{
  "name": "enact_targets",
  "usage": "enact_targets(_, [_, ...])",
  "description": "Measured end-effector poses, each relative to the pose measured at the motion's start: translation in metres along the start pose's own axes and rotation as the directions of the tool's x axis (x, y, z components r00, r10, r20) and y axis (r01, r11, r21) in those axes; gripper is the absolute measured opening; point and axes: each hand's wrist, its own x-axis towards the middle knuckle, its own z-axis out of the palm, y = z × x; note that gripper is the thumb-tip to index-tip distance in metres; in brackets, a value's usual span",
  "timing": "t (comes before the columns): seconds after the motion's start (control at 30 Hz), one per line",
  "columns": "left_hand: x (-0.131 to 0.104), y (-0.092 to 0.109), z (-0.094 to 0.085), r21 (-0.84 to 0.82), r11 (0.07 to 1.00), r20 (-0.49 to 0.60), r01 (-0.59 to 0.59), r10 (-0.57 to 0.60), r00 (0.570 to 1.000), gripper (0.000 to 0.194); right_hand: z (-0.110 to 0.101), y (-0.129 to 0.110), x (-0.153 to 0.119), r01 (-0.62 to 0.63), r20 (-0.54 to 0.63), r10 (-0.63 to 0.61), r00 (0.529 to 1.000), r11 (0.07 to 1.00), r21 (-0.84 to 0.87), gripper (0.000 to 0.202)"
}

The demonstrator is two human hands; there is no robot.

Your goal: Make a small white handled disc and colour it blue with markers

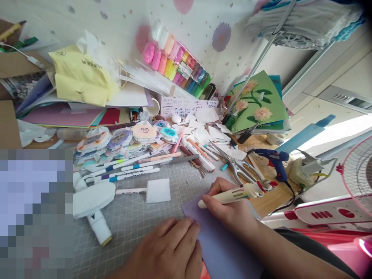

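Observation:
My right hand point(229, 205) grips a chunky white multicolour pen point(236, 193) with a small red and white figure on its end. Its tip is over the upper left part of a purple sheet of paper point(215, 240). My left hand point(177, 248) lies on the sheet's left edge, fingers bent and side by side, pressing on it. The sheet rests on a grey cutting mat point(133, 221). Under its lower left edge, something red shows. Beyond my right hand lie open scissors point(236, 164).
Several markers point(139, 170) and paper cutouts point(145, 131) crowd the mat's far side. A white wrapped object point(94, 199) lies at left. A blue glue gun point(273, 161) stands at right, near a pink fan point(359, 174). Clay packs point(181, 64) lean at the back.

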Motion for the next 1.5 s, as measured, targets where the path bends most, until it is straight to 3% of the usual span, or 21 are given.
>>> enact_targets(0.47, [-0.003, 0.003, 0.002, 0.029, 0.999, 0.025, 0.018, -0.019, 1.0, 0.028, -0.003, -0.003, 0.002, 0.031, 0.017, -0.031, 0.999, 0.999, -0.012, 0.027])
enact_targets(0.73, [-0.004, 0.0, 0.003, 0.038, 0.999, 0.003, -0.001, 0.001, 1.0, 0.025, -0.006, 0.004, 0.005, -0.103, -0.031, 0.115, 0.993, 0.96, 0.261, 0.031])
enact_targets(1.0, [-0.003, -0.003, 0.003, 0.013, 1.0, 0.068, -0.007, 0.006, 0.998, 0.024, -0.01, -0.002, 0.006, -0.039, -0.052, 0.044, 0.998, 0.995, 0.093, 0.026])
enact_targets(1.5, [-0.008, 0.0, 0.002, 0.044, 0.999, 0.159, 0.018, -0.024, 0.987, 0.024, -0.006, 0.003, 0.005, -0.029, -0.054, 0.032, 0.998, 0.998, 0.062, 0.031])
